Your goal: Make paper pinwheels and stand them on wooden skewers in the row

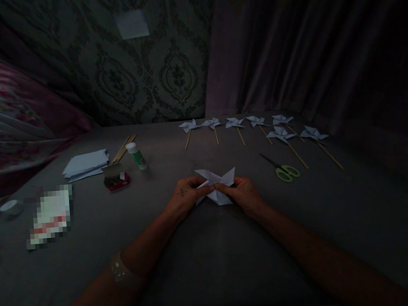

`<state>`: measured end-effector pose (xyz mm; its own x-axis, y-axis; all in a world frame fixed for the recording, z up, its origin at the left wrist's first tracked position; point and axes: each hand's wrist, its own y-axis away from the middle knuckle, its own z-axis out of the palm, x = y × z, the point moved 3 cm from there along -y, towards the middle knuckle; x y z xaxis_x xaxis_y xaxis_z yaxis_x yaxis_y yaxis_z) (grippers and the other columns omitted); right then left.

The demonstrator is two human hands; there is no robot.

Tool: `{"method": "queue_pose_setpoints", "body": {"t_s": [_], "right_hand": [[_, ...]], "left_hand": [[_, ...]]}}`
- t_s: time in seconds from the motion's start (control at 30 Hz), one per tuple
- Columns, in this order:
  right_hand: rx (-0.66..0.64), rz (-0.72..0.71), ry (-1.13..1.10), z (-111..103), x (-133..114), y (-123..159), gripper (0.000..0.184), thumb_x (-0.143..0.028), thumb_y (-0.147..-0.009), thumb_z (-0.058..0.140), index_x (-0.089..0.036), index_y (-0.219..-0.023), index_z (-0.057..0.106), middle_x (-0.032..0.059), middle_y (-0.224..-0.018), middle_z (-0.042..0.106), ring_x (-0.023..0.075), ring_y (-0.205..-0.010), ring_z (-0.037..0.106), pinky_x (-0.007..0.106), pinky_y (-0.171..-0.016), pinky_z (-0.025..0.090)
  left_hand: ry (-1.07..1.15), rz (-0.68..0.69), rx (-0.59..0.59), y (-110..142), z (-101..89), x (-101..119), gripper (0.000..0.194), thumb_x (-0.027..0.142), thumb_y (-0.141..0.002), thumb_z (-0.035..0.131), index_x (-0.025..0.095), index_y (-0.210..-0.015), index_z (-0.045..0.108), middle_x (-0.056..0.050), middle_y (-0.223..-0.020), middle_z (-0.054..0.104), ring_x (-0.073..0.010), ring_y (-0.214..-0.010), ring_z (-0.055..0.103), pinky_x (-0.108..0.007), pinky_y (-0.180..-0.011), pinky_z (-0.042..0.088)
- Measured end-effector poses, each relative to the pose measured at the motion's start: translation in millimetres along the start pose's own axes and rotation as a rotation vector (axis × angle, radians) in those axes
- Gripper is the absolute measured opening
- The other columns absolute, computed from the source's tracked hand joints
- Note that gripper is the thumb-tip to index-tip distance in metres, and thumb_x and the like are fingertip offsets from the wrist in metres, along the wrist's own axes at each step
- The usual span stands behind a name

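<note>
Between both hands is a white paper pinwheel (pixel 221 197) without a stick, its points spread up and down over the grey tabletop. My left hand (pixel 186 195) grips its left side, the thumb lying toward the centre. From the other side my right hand (pixel 243 193) pinches it, with the thumb pressed on the middle. The two thumb tips nearly meet there. Fingers under the paper are mostly hidden. Green-handled scissors (pixel 285 171) lie beyond my right hand, blades pointing away to the left.
Several finished pinwheels on sticks (pixel 235 123) lie along the back right. At the left are a paper stack (pixel 86 164), wooden sticks (pixel 122 151), a glue stick (pixel 136 156), an open small red box (pixel 117 178), a blurred-out packet (pixel 52 215) and a white round object (pixel 11 208).
</note>
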<state>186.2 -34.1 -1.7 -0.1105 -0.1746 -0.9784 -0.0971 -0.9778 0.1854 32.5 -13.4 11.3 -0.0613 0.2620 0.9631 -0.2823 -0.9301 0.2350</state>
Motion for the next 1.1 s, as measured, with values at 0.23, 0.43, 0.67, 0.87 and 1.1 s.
{"method": "queue_pose_setpoints", "body": {"t_s": [0.23, 0.43, 0.67, 0.87, 1.1], "right_hand": [[-0.035, 0.008, -0.111, 0.4, -4.8, 1.8, 0.035, -0.043, -0.053, 0.082, -0.018, -0.076, 0.072, 0.0052, -0.076, 0.073, 0.0197, -0.067, 0.066, 0.034, -0.067, 0.051], [-0.079, -0.278, 0.036, -2.6, -13.3, 1.5, 0.025, -0.038, -0.06, 0.078, -0.02, -0.076, 0.071, 0.0026, -0.076, 0.071, 0.0183, -0.072, 0.065, 0.033, -0.071, 0.051], [-0.014, -0.968, 0.41, -7.1, -34.5, 18.6, 0.007, -0.022, -0.078, 0.065, -0.025, -0.081, 0.071, 0.0034, -0.086, 0.066, 0.0172, -0.084, 0.063, 0.033, -0.077, 0.05], [0.017, -1.099, 0.547, -6.8, -39.9, 26.3, 0.013, -0.018, -0.079, 0.062, -0.025, -0.086, 0.07, 0.0039, -0.086, 0.067, 0.0179, -0.082, 0.062, 0.035, -0.075, 0.049], [0.101, -0.749, 0.289, -9.4, -29.7, 16.6, 0.007, -0.026, -0.072, 0.067, -0.022, -0.075, 0.07, 0.0032, -0.082, 0.071, 0.0189, -0.08, 0.066, 0.033, -0.075, 0.052]], "left_hand": [[0.11, -0.033, -0.028, -1.8, 0.8, -2.2, 0.028, 0.026, -0.056, 0.082, 0.014, -0.08, 0.073, -0.005, -0.076, 0.072, -0.0167, -0.064, 0.064, -0.03, -0.066, 0.051], [-0.05, 0.213, -0.006, 1.8, -1.1, 6.4, 0.022, 0.027, -0.063, 0.076, 0.015, -0.081, 0.071, -0.003, -0.077, 0.071, -0.0162, -0.07, 0.064, -0.028, -0.069, 0.05], [-0.562, 0.893, 0.074, 16.5, -4.8, 26.6, 0.008, 0.021, -0.074, 0.068, 0.02, -0.082, 0.069, -0.005, -0.087, 0.071, -0.0182, -0.085, 0.064, -0.032, -0.081, 0.048], [-0.732, 1.097, 0.109, 21.2, -5.1, 27.1, 0.007, 0.022, -0.08, 0.065, 0.021, -0.087, 0.066, -0.005, -0.088, 0.07, -0.0181, -0.087, 0.064, -0.035, -0.084, 0.044], [-0.812, 0.976, 0.06, 18.3, -4.3, 30.6, 0.027, 0.022, -0.074, 0.067, 0.02, -0.101, 0.062, -0.007, -0.098, 0.069, -0.0225, -0.096, 0.06, -0.038, -0.085, 0.045]]}}
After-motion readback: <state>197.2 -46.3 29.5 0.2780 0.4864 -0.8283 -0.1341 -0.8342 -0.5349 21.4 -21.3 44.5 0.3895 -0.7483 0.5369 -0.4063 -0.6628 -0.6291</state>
